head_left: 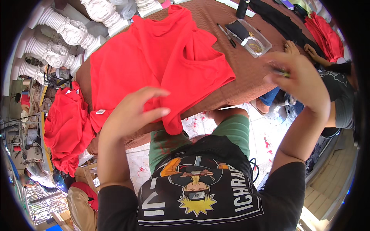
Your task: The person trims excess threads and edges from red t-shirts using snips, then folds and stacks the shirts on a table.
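Observation:
A red sleeveless garment point(127, 65) lies spread over the brown-covered table point(219, 92), its armhole edge toward the right. Over its near left part hovers my left hand point(133, 107), thumb and fingers apart, with nothing in it. A small white label point(100, 112) shows on the red cloth beside my left wrist. My right hand point(298, 75) is raised off the table's right edge and smeared by motion. Its fingers are curled round a small dark object point(280, 72), too blurred to name.
More red garments point(67, 127) hang heaped at the table's left edge. A clear plastic box point(266, 45), a pen point(227, 35) and a black bottle point(242, 9) stand far right. A co-worker's hand point(291, 48) rests near black cloth point(285, 23). White ornate columns point(69, 30) line the far left.

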The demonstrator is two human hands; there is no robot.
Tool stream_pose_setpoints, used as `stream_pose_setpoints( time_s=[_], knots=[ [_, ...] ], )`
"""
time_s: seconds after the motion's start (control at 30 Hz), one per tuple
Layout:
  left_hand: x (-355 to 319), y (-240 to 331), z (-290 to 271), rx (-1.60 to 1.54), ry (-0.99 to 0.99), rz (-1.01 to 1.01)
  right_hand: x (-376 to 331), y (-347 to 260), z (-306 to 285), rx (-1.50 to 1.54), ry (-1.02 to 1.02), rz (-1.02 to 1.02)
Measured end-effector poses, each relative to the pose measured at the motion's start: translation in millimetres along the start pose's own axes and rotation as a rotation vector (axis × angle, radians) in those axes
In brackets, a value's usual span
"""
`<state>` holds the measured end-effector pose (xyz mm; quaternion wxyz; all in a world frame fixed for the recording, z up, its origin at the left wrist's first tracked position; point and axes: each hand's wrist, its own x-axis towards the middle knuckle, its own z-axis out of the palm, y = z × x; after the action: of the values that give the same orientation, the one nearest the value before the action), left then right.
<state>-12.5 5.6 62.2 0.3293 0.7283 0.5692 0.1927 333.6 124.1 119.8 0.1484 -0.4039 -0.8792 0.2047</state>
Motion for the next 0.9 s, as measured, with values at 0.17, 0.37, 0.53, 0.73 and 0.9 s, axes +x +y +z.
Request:
stream_pose_setpoints(
  time_s=[0.17,0.37,0.53,0.73,0.9],
  knots=[
    [119,8,48,0.074,0.109,0.163,-9,36,21,0.303,0.165,-0.003],
    [184,-18,97,-0.026,0.098,-0.094,-1,47,53,0.292,0.035,0.042],
    [158,-8,82,-0.307,0.008,0.011,8,44,56,0.351,0.099,0.017],
    [165,-28,77,0.628,0.176,0.277,72,37,141,0.473,0.29,-0.17],
    [138,2,22,0.341,0.052,0.426,69,20,133,0.661,0.003,-0.062]
  ],
)
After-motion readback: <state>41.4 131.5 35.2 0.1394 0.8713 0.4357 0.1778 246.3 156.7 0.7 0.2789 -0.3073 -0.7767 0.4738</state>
